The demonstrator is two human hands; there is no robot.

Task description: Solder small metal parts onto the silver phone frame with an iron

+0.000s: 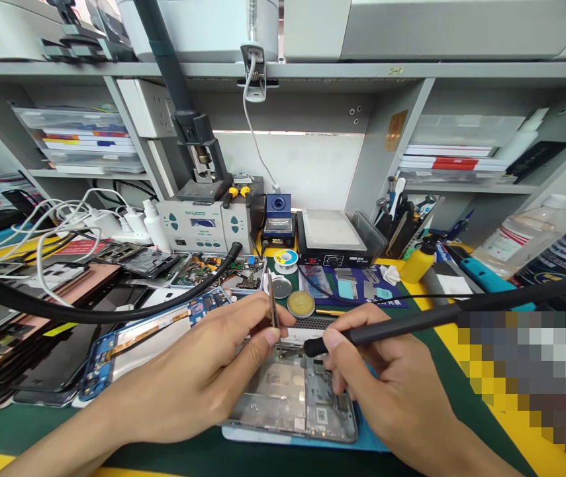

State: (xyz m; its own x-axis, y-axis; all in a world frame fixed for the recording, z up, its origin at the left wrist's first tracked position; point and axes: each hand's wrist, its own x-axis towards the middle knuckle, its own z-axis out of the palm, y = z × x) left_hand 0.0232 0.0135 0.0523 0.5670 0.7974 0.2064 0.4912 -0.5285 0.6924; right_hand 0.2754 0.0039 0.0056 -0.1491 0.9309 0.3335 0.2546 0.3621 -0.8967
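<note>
An opened phone lies on the green mat in front of me, its metal frame and boards exposed. My left hand pinches thin metal tweezers whose tips point down at the phone's upper edge. My right hand grips a black soldering iron handle like a pen, its tip close to the tweezers' tips over the phone. The cable of the iron runs off to the right.
A soldering station, a small blue unit and a black hot plate stand at the back. Solder wire spool, round tins, a tray of boards, stacked phone parts at left, yellow bottle at right.
</note>
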